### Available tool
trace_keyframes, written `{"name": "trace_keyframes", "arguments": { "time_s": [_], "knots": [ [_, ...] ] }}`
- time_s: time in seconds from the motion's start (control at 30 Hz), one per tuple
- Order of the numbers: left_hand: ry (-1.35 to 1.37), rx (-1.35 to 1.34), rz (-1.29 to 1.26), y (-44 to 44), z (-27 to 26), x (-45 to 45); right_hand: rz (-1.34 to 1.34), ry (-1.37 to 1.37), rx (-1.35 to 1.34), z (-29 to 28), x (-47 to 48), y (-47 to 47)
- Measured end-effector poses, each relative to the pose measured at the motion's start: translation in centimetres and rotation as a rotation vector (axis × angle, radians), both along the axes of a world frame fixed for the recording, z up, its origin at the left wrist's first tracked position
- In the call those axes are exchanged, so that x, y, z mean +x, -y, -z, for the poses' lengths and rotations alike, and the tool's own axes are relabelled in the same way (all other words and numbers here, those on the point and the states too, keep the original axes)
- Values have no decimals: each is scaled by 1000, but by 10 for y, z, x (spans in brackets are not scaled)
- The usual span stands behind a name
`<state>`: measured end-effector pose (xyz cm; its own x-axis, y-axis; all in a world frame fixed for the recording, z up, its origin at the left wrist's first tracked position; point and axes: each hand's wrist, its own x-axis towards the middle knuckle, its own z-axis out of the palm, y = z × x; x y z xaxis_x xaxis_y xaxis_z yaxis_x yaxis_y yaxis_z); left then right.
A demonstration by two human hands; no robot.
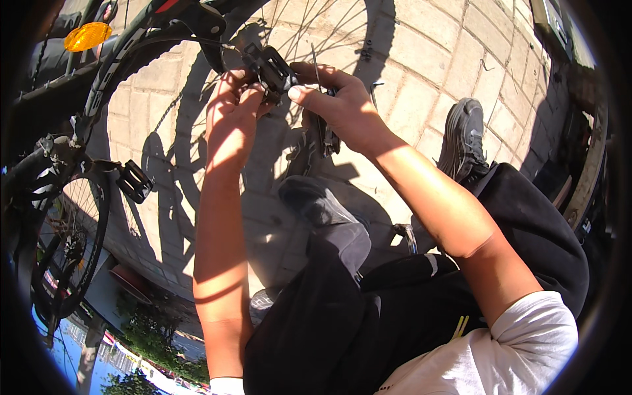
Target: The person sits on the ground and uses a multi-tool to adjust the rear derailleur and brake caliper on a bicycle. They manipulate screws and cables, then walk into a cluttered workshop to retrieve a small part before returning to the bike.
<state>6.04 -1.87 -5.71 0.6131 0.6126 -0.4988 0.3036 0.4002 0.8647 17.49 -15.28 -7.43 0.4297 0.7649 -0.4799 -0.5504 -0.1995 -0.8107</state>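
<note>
My left hand (pixel 234 111) grips a black slotted bicycle part (pixel 271 69) from below, its thumb and fingers around the lower end. The exact kind of part cannot be told. A thin cable (pixel 226 46) runs from the bicycle frame (pixel 106 74) towards it. My right hand (pixel 340 103) reaches in from the other side, thumb tip and forefinger at the part's right edge. In its palm sits what looks like a folding hex key set (pixel 328 136), partly hidden by the fingers. A thin metal rod stands up from it, and a bent key end shows beyond the hand.
The bicycle's black pedal (pixel 135 181) and a spoked wheel (pixel 74 237) are at left. An orange reflector (pixel 88 37) sits at upper left. Sunlit paving (pixel 424 54) carries wheel shadows. My shoes (pixel 464 138) rest on it. A wooden-edged structure (pixel 590 173) stands at right.
</note>
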Motion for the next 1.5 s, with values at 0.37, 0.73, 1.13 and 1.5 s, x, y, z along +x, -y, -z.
{"name": "trace_keyframes", "arguments": {
  "time_s": [0.37, 0.73, 1.13, 1.5],
  "knots": [
    [41, 340, 27, 25, 29, -5, 300, -499, -7, 11, -14, -31],
    [-369, 679, 195, 61, 20, -38, 348, -483, 42, 13, -29, -41],
    [-68, 5, -186, 60, 19, -68, 281, -515, 101, 37, -17, -51],
    [-277, 178, -79, 38, -2, -84, 272, -448, 139, 48, -15, -57]
  ]
}}
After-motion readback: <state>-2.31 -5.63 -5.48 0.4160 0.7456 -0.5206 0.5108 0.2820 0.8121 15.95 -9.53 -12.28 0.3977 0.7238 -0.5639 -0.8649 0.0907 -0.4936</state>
